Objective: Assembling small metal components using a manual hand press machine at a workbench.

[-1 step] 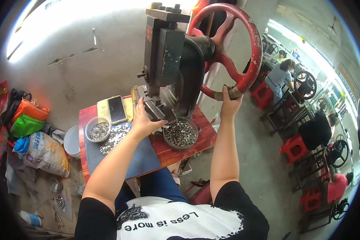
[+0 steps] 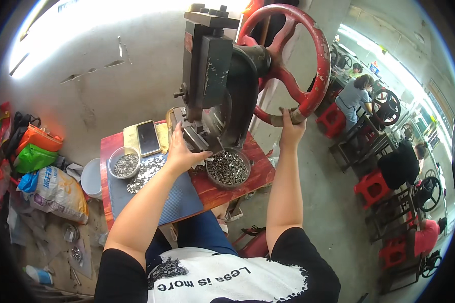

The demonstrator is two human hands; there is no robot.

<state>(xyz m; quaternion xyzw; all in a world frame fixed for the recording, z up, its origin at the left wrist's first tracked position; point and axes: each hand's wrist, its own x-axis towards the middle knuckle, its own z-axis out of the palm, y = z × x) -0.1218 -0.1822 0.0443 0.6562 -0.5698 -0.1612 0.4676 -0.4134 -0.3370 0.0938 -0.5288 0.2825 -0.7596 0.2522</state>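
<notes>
A dark green hand press stands on a red worktable, with a large worn red handwheel at its right side. My right hand is closed round the wrapped lower part of the wheel's rim. At the metal die block under the press ram, my left hand has its thumb and fingers spread along the near side; the fingertips are partly hidden. Just right of that hand sits a round bowl full of small metal parts. Loose shiny metal pieces lie on a blue mat.
A clear tub of small parts and a phone on a yellow cloth lie at the table's left. Bags and a white bucket stand on the floor there. Several people sit at other presses along the right.
</notes>
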